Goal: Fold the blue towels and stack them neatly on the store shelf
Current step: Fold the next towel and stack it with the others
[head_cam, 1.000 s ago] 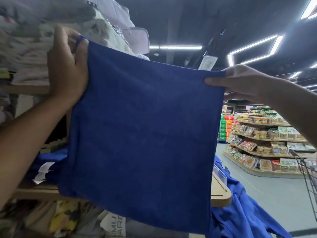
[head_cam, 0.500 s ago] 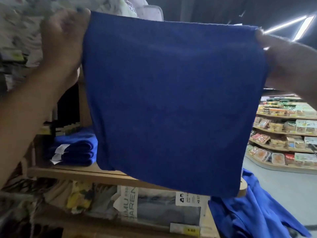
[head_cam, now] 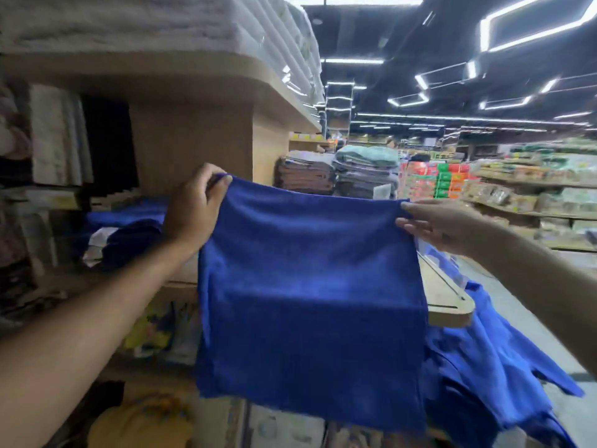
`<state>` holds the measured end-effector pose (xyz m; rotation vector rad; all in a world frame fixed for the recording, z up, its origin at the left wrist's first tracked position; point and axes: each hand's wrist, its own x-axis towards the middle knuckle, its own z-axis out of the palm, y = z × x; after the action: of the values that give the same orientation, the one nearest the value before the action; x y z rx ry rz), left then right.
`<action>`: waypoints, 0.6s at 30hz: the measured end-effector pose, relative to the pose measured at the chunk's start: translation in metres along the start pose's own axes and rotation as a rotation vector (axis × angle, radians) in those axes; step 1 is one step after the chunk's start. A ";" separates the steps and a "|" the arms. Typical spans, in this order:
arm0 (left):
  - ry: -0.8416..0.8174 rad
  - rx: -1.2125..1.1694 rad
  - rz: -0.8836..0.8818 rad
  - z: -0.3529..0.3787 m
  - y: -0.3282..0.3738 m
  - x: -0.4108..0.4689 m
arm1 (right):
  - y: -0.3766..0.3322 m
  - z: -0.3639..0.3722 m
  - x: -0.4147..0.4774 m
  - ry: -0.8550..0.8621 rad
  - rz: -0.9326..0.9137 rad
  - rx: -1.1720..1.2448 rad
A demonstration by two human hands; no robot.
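A blue towel (head_cam: 310, 302) hangs flat in front of me, folded to a rough square. My left hand (head_cam: 193, 208) pinches its top left corner. My right hand (head_cam: 436, 224) pinches the top right corner, fingers partly extended. Behind my left hand, a small stack of folded blue towels (head_cam: 126, 227) with white tags lies on the wooden shelf (head_cam: 445, 299). More loose blue cloth (head_cam: 491, 367) hangs in a heap below the shelf's rounded end at the right.
An upper wooden shelf (head_cam: 193, 76) carries white towels (head_cam: 161, 24). Stacks of brown and grey towels (head_cam: 336, 176) stand farther along. Packaged goods fill the lower shelf (head_cam: 161, 334). The aisle floor and food shelves (head_cam: 529, 195) lie to the right.
The towel and both hands have dropped lower in view, from high up by the upper shelf down to the level of the wooden shelf. My view has tilted upward.
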<state>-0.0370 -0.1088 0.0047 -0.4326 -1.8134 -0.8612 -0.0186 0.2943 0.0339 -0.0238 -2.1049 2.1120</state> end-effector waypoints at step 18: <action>-0.153 -0.287 -0.290 -0.059 0.038 -0.170 | 0.078 0.074 -0.056 -0.493 -0.480 -1.268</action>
<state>0.0942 -0.1095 -0.1248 -0.4316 -1.9282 -1.3298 0.0192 0.2141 -0.0483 0.7952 -2.9145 0.3230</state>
